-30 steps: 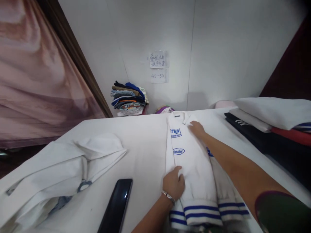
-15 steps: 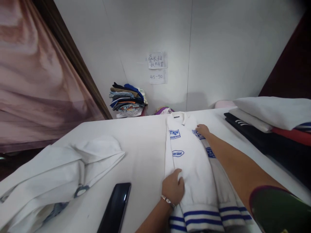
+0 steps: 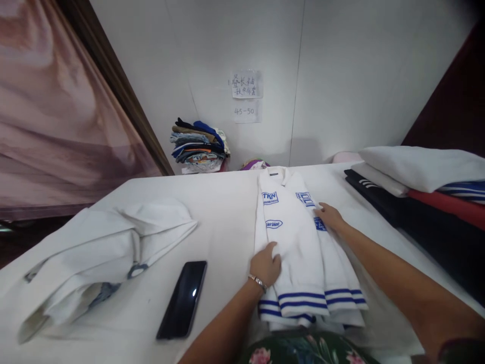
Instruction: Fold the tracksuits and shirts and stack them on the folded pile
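A white jacket (image 3: pixel 293 242) with blue lettered patches and blue-striped ribbing lies front up on the table, its collar toward the wall. Its sides are folded in to a narrow shape, and the sleeve cuffs rest near the hem. My left hand (image 3: pixel 266 264), with a bracelet at the wrist, lies on the jacket's left part, thumb and index finger apart. At the right edge, beside a blue patch, my right hand (image 3: pixel 329 217) has its fingers closed on the fabric. Left of the jacket lies a black phone (image 3: pixel 182 299).
Another white garment (image 3: pixel 109 253) lies crumpled on the left of the white table (image 3: pixel 223 217). Folded clothes (image 3: pixel 424 172) are piled at the right. Beyond the far edge stands a clothes stack (image 3: pixel 199 146). Paper notes (image 3: pixel 247 96) hang on the wall; a pink curtain (image 3: pixel 68 116) is at left.
My right hand has moved from the upper patch down along the jacket's right edge. The folded right part now lies flatter and closer in. The whole view has shifted slightly.
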Tool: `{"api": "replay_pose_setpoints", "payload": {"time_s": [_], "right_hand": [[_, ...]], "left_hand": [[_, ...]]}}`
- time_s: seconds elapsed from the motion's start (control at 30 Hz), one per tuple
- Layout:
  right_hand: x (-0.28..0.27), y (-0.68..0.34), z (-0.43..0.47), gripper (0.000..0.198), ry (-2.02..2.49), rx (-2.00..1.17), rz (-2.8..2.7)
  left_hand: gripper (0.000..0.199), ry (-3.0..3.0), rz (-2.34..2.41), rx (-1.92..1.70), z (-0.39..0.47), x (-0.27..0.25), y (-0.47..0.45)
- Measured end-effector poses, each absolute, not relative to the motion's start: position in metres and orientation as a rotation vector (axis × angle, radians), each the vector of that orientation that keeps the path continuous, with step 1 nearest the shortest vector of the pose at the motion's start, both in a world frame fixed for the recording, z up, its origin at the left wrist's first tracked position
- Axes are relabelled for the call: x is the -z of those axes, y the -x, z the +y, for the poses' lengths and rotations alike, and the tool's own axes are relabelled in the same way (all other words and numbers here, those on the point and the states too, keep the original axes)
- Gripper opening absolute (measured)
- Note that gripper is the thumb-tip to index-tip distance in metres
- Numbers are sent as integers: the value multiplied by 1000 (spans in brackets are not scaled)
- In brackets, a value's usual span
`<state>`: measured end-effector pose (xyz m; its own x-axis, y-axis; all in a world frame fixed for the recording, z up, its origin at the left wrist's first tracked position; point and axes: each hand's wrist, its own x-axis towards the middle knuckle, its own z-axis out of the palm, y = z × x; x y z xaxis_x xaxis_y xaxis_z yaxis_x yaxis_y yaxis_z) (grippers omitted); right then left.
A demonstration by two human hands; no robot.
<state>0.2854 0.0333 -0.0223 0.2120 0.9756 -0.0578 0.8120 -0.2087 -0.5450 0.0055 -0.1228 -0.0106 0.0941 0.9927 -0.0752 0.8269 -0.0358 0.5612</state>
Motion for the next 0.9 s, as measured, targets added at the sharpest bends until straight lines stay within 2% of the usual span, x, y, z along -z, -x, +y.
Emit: {"api": "replay_pose_setpoints", "payload": {"time_s": [0.1,0.23,0.37,0.47,0.6,0.8,0.9], "right_hand": [[21,-291,-22,68,1958,-831,-1466],[7,-295,-95,92,1686,-1324,-1025],[-3,-302,-145,100,1590,-1548,-869],[-2,-306,-164,93,1503,-1647,-847],[1,-304,-175,66,1350,-1761,-868],[-4,-289,-183,42,1261,-1925,-828],[-4,-281,-185,36,1235,-1965,-788]], "left_hand": [[46,-1890,1777,-498,-123,6,-6],[50,-1840,1845,-629,-126,-2,4],[57,-1766,1987,-809,-136,-2,21],[63,-1527,1925,-868,-149,-2,28],[75,-1102,1742,-860,-166,-3,28],[46,-773,1289,-801,-177,-6,22],[54,-647,1061,-897,-182,-14,17]]}}
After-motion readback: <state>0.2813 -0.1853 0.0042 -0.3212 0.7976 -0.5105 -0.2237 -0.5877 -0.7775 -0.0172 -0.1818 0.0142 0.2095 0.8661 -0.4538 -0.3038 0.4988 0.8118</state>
